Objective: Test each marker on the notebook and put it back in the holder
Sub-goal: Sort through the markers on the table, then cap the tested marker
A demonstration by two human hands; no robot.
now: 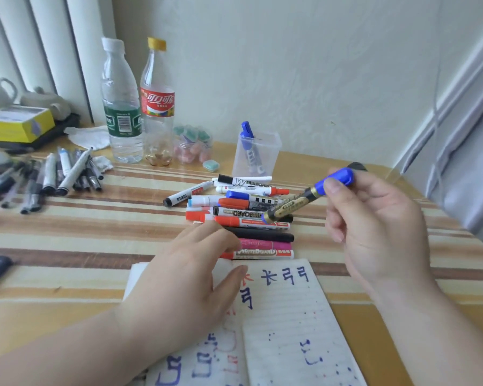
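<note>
Two bare hands work over a table [95,246] covered in striped brown-and-cream cloth with a glossy sheen. The right hand [374,227] pinches a cylindrical black-and-gold marker with a blue plastic cap [304,199] by its cap end, thumb and fingers curled round it; the barrel slants down to the left, held in the air above a loose pile of whiteboard markers with red, blue and black caps [243,207]. The left hand [190,274] lies relaxed and flat on the open lined paper notebook [287,316], gripping nothing. Its fingertips cover the left ends of the black and pink markers at the near edge of the pile, so contact there is unclear. Blue and red ink characters and speckles mark the pages, partly hidden under the hand and cut off by the lower edge. Behind the pile stands the clear, squarish plastic holder [265,151] with one blue-capped marker [247,137] upright inside. Blurred dark pens [53,176] lie at the left.
</note>
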